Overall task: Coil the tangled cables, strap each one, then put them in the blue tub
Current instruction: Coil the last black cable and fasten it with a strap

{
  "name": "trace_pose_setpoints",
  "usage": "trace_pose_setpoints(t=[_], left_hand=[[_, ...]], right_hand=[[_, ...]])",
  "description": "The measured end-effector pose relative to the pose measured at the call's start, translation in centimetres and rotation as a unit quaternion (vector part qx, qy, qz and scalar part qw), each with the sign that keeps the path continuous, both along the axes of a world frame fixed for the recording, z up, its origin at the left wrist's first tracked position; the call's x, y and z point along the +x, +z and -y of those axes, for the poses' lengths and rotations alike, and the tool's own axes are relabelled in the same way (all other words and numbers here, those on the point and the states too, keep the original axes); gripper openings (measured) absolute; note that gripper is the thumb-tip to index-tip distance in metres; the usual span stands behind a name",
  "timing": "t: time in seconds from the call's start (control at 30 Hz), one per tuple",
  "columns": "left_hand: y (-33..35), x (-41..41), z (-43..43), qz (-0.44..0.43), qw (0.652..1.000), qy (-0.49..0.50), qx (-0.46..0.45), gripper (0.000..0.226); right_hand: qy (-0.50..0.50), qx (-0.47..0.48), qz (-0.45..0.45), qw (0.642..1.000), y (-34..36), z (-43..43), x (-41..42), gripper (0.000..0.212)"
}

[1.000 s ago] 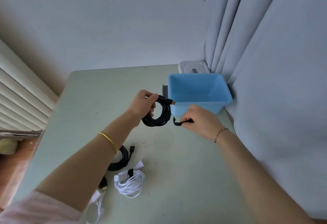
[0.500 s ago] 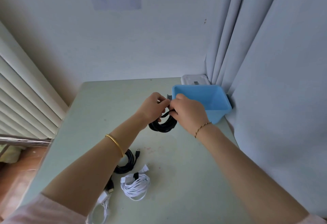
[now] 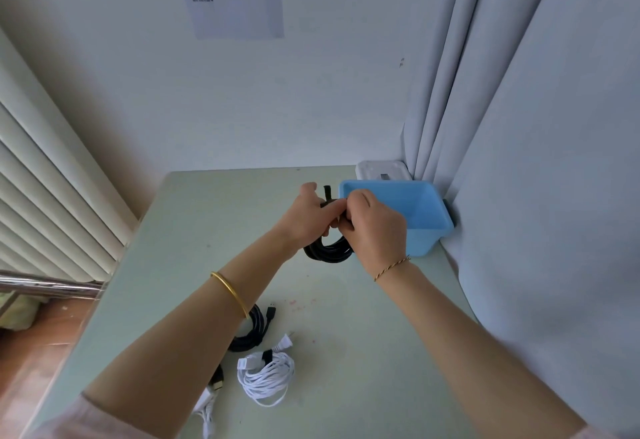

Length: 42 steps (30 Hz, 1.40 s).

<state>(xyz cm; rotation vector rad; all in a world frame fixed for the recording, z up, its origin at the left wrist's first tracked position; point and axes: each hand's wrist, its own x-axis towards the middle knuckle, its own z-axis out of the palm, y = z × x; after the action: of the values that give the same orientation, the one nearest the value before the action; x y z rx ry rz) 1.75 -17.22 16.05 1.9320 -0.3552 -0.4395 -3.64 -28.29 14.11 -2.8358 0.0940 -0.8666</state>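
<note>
A coiled black cable (image 3: 327, 252) hangs between both hands just left of the blue tub (image 3: 429, 230). My left hand (image 3: 306, 216) grips the top of the coil. My right hand (image 3: 375, 229) pinches a black strap (image 3: 327, 192) whose end sticks up above the fingers. The tub's inside shows nothing in it. Nearer me on the table lie a second black coil (image 3: 252, 329) and a white coil (image 3: 268, 378) with a black strap around it. Another white cable with a dark plug (image 3: 209, 400) lies at the bottom left, partly hidden by my left arm.
The pale green table (image 3: 363, 352) stands against a wall, with a curtain (image 3: 540, 161) along its right side and a radiator (image 3: 45, 203) at the left. A white box (image 3: 381, 170) sits behind the tub.
My right hand carried the black strap from the table up to the coil and joined my left hand. The camera tilted upward, showing more wall.
</note>
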Motion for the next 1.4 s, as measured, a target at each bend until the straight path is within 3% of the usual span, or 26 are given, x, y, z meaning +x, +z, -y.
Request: trace_pose_setpoints(t=[0.03, 0.1, 0.33, 0.47, 0.6, 0.7, 0.77, 1.03, 1.2, 1.4], left_hand=[[0.1, 0.0, 0.0, -0.002, 1.000, 0.000, 0.007, 0.068], [0.2, 0.3, -0.2, 0.010, 0.999, -0.018, 0.028, 0.041], [0.2, 0.6, -0.9, 0.018, 1.000, 0.008, -0.023, 0.014], [-0.2, 1.2, -1.7, 0.009, 0.999, 0.017, -0.030, 0.012], [-0.3, 1.2, -1.7, 0.000, 0.999, 0.010, -0.049, 0.007], [-0.1, 1.3, -1.6, -0.002, 0.998, 0.007, -0.059, 0.008], [0.0, 1.4, -1.6, -0.002, 0.998, 0.008, -0.063, 0.008], [0.0, 1.4, -1.6, -0.032, 0.996, 0.017, -0.083, 0.012], [0.1, 1.4, -1.8, -0.056, 0.994, 0.012, -0.098, 0.010], [1.2, 1.6, -1.8, -0.029, 0.994, 0.020, -0.107, 0.010]], right_hand=[[-0.001, -0.013, 0.011, 1.000, 0.0, 0.1, -0.1, 0.042], [-0.004, -0.031, 0.028, 0.999, 0.1, 0.1, -0.1, 0.042], [0.002, -0.008, 0.002, 1.000, 1.0, 0.7, 0.5, 0.026], [0.007, -0.017, -0.144, 0.989, 2.8, 1.8, 0.5, 0.020], [0.069, 0.052, -0.125, 0.988, 3.4, 2.1, 1.2, 0.017], [0.129, 0.182, -0.130, 0.966, 3.6, 1.7, 1.5, 0.010], [0.141, 0.213, -0.112, 0.960, 3.3, 1.5, 1.5, 0.006], [0.142, 0.144, -0.091, 0.975, 3.5, 1.0, 2.0, 0.014], [0.137, 0.148, -0.088, 0.976, 3.4, 1.1, 1.7, 0.018], [0.133, 0.114, -0.060, 0.983, 4.0, 1.2, 1.6, 0.019]])
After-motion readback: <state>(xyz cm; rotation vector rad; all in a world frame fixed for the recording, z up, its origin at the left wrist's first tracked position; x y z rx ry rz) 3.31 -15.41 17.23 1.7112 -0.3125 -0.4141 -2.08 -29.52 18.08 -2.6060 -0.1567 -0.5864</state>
